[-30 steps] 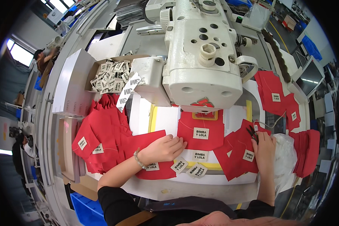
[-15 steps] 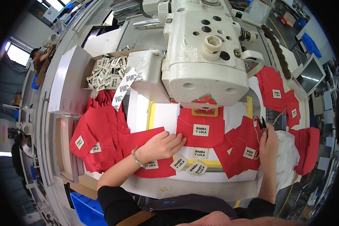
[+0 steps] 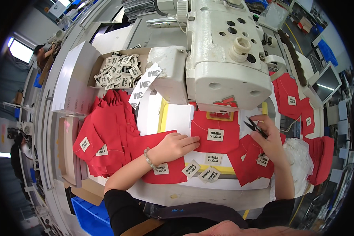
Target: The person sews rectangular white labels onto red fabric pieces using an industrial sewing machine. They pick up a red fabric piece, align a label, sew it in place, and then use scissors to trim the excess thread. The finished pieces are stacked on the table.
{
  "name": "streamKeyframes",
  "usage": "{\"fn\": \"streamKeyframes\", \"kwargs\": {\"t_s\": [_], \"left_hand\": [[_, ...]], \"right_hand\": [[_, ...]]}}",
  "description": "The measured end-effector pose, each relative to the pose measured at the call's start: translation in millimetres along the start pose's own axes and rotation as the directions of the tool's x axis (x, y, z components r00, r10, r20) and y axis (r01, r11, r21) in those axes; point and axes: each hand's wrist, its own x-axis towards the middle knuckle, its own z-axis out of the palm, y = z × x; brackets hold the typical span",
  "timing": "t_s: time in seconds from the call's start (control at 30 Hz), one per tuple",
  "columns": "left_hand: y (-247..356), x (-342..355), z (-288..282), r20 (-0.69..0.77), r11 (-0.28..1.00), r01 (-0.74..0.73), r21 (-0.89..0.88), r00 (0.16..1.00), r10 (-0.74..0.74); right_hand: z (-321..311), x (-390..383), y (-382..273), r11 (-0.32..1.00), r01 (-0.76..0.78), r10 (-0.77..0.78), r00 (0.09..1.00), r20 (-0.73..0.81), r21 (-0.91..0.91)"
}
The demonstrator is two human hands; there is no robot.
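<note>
My left hand (image 3: 174, 148) has its fingers together at the left edge of a red fabric piece (image 3: 228, 142), gripping that edge. The piece carries a light printed label (image 3: 215, 135) and lies under the white sewing machine head (image 3: 220, 86), at its small yellow frame (image 3: 231, 117). My right hand (image 3: 268, 135) is closed on black thread snips (image 3: 256, 127), whose blades point left toward the piece's right edge. Under that hand lie more red labelled pieces (image 3: 247, 165). Another red piece (image 3: 173, 176) is partly hidden by my left hand and wrist.
Loose labels (image 3: 191, 168) lie near the front edge. A stack of red pieces (image 3: 110, 129) is at left, below an open box of labels (image 3: 93, 80). To the right are a white plastic bag (image 3: 297, 161), folded red pieces (image 3: 320, 159) and a screen (image 3: 327, 85).
My right hand has moved left and up with the snips, from the right-hand pieces toward the piece under the machine. My left hand stays at that piece's edge. The view has shifted slightly.
</note>
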Motion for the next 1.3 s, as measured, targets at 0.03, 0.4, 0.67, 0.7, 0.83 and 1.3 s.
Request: {"fn": "streamKeyframes", "kwargs": {"t_s": [0.03,0.4,0.67,0.7,0.83,1.3], "left_hand": [[0.8,-1.4,0.8,-0.030,0.997,0.008,-0.077,0.999,-0.010],[37.8,-38.3,-34.0,-0.017,0.971,-0.185,0.152,0.982,0.190],[54.9,-55.7,-52.4,0.035,0.948,-0.207,0.239,0.978,0.205],[55.6,-56.8,-53.2,0.041,0.948,-0.207,0.241,0.978,0.204],[56.0,-61.5,-53.1,0.046,0.947,-0.204,0.249,0.979,0.199],[51.0,-83.9,-63.0,0.062,0.935,-0.151,0.321,0.988,0.139]], "right_hand": [[5.3,3.7,-3.0,0.992,0.115,-0.116,0.993,-0.004,-0.060],[58.6,28.9,8.4,0.115,0.600,-0.720,0.599,0.350,-0.792],[76.6,37.9,0.9,0.127,0.661,-0.718,0.576,0.391,-0.739],[78.2,38.0,1.3,0.130,0.665,-0.717,0.576,0.394,-0.736],[82.8,38.9,1.8,0.140,0.669,-0.716,0.578,0.392,-0.730],[75.8,23.8,12.4,0.150,0.663,-0.712,0.588,0.385,-0.734]]}}
